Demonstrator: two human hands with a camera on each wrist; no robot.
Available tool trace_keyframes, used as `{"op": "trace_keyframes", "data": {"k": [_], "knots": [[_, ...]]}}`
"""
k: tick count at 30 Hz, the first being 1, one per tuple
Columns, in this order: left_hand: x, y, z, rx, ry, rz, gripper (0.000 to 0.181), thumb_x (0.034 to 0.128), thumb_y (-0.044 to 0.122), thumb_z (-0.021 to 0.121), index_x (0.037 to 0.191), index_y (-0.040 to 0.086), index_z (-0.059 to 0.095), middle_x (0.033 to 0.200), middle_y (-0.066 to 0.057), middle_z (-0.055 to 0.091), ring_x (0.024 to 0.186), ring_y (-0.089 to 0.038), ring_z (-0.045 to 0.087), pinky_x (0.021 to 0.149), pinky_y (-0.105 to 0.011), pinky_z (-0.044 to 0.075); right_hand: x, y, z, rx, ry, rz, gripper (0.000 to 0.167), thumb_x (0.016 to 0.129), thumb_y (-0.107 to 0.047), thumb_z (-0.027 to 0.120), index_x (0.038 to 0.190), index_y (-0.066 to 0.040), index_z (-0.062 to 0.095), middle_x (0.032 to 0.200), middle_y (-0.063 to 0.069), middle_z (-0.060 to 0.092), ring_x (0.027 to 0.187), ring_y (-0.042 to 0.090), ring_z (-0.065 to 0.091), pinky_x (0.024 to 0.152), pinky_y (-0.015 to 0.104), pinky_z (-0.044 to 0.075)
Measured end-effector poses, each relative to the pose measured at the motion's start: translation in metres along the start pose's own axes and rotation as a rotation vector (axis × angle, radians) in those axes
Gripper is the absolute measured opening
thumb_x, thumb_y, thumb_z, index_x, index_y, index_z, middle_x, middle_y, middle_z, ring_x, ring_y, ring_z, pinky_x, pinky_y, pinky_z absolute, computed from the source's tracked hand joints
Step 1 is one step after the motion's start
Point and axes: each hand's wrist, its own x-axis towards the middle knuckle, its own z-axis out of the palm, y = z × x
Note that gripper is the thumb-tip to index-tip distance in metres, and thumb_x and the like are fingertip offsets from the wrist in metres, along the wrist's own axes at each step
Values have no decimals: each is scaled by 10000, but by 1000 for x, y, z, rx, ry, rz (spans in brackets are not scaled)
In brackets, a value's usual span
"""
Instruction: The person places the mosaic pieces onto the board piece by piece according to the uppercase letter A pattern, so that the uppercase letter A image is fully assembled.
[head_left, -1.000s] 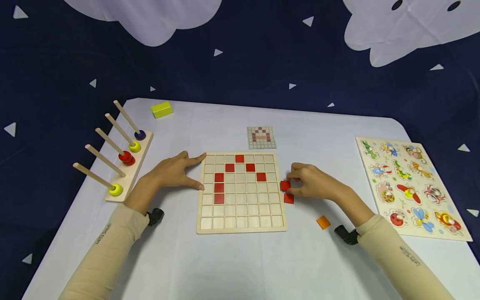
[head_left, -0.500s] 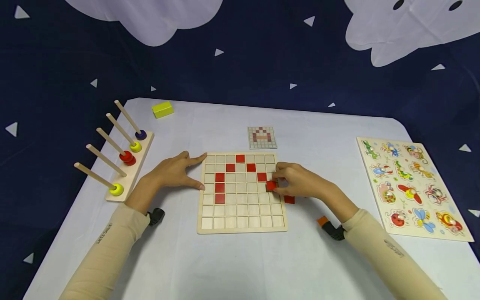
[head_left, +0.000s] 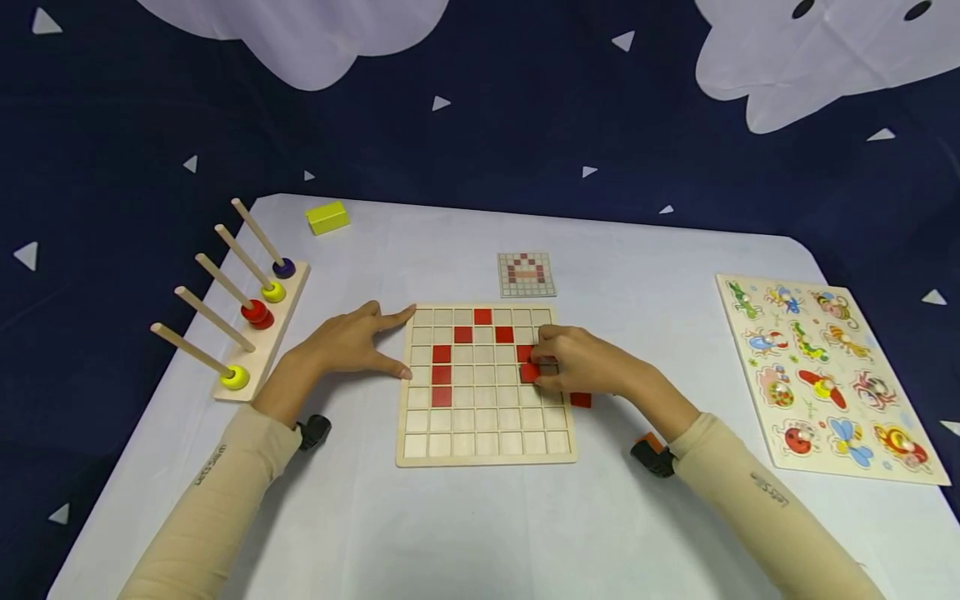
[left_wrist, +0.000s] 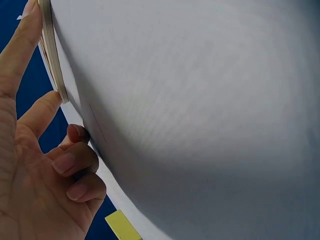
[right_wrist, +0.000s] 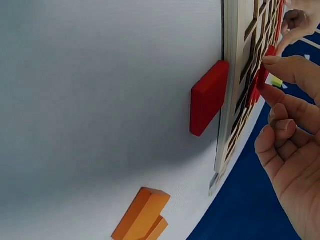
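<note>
Right hand (head_left: 581,360): thumb and index pinch a red tile (head_left: 529,373) at the fingertips, other fingers curled in toward the palm. Pinched tile is at the right hand's left side, over the right-hand part of the gridded wooden board (head_left: 480,421), directly on the near side of a red tile in its cell that the fingers partly cover. Can't tell whether the pinched one sits flush. Left hand (head_left: 348,343) grips nothing: thumb and index spread, tips touching the board's left edge; its other fingers are loosely bent. Board lies between the hands, with more seated red tiles (head_left: 442,354) to the right of the left fingertips. Loose red tile (head_left: 581,400) is on the near side of the right hand, just beside the board's right edge. Orange tile (head_left: 652,439) lies closer to the person, by the right wrist, partly hidden by the black wrist camera (head_left: 652,459). Pattern card (head_left: 527,287) lies beyond both hands. Peg rack (head_left: 262,342) is left of the left hand, insect puzzle (head_left: 832,379) well right of the right.
</note>
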Motion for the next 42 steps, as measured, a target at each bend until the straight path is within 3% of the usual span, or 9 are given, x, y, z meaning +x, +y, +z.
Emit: {"op": "trace_keyframes", "data": {"k": [12,22,28,35,42], "knots": [[1,3,0,3,2,7,1089,652,689,801,1542,244,358,1042,-128,522,771,-209,483,684,-339,427,0,-2,2,-14,-24,30,186,847,-157,783,974,-28,739,882,34,575,770,123,485,714,279,475],[2,2,0,3,-7,1,1095,654,698,794,1546,246,348,1043,-129,518,759,-208,472,658,-325,404,3,-10,1,-16,-39,64,111,852,-106,779,854,-52,682,868,34,579,741,113,504,697,267,476],[2,2,1,-2,-10,-1,1095,653,686,803,1546,247,346,1046,-130,519,759,-207,474,659,-325,405,1,-9,4,-9,-37,81,123,849,-123,786,907,-45,710,904,30,597,788,134,541,740,286,500],[1,3,1,-3,-14,-4,1100,651,684,805,1546,242,344,1041,-130,517,759,-206,471,659,-324,403,-9,-2,3,23,11,60,209,849,-164,788,997,-24,741,919,40,610,810,157,561,762,309,513],[1,1,0,3,-14,-11,1111,645,706,794,1549,247,340,1044,-128,515,757,-208,475,664,-326,410,-28,7,-2,67,30,137,227,813,-167,820,986,-43,740,895,11,595,810,158,536,718,304,475]]}}
